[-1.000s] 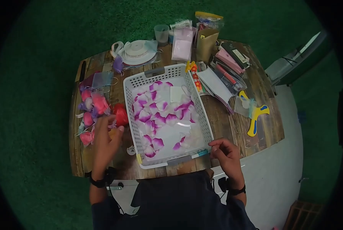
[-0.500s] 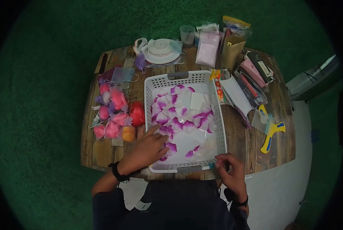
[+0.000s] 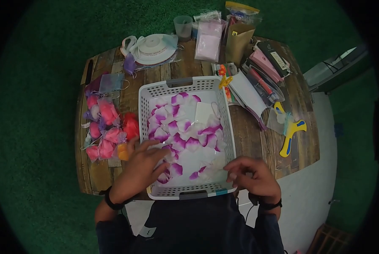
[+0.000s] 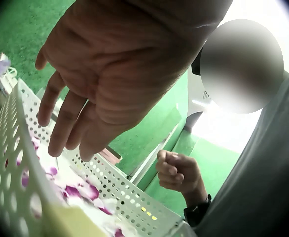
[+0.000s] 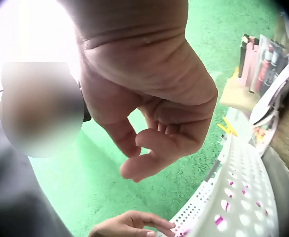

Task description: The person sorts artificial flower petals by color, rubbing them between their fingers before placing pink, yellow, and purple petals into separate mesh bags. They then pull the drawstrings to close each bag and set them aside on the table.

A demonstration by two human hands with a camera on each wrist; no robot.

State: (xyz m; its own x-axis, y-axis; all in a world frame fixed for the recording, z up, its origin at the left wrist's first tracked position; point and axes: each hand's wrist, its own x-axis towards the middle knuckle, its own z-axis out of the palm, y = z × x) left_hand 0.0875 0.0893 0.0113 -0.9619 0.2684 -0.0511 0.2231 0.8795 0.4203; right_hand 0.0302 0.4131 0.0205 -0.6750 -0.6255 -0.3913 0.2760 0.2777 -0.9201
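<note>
A white plastic basket with perforated walls holds white and purple fabric petals. My left hand is over its left wall, with the fingers reaching above the petals near the front. In the left wrist view this hand's fingers are extended and loosely spread, with nothing held. Over the right front corner of the basket hovers my right hand. Its fingers are loosely bent, and the right wrist view shows nothing between thumb and fingertips. A white card lies among the petals at the back right.
Left of the basket are several pink-filled sheer pouches, a red item and an orange one. Ribbon spools, a plastic cup and packets stand behind. A yellow-blue three-armed toy lies to the right.
My left hand has moved right, from beside the pouches to over the basket's left side. The right hand has come slightly inward over the front corner. The head view has shifted back and forth.
</note>
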